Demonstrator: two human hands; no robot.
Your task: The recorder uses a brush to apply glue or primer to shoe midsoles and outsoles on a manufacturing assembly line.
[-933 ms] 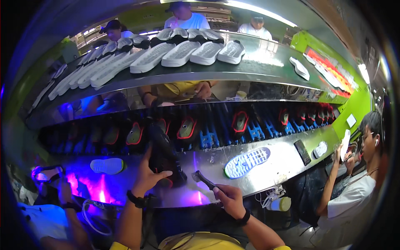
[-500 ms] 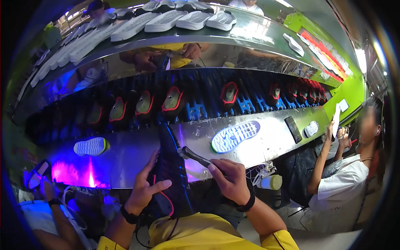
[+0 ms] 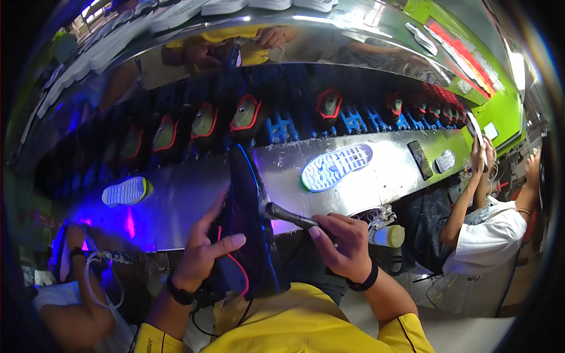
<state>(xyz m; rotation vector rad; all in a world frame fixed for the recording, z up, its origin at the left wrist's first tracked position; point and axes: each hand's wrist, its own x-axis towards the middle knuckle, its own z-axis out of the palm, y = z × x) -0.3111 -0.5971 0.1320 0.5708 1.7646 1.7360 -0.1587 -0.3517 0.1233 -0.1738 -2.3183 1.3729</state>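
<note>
Left grip point(image 3: 203, 253) around dark shoe point(image 3: 250, 235), right grip point(image 3: 344, 244) around brush point(image 3: 291, 216) (bench edge point(image 3: 353, 206) just beyond).

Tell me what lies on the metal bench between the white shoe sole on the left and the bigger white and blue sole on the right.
In the head view, the dark shoe held up by the left hand crosses that stretch; otherwise bare steel bench shows.

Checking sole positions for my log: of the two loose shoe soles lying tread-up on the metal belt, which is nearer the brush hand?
The white-and-blue sole with green edge, directly beyond the right hand; the yellow-edged sole lies far left.
</note>
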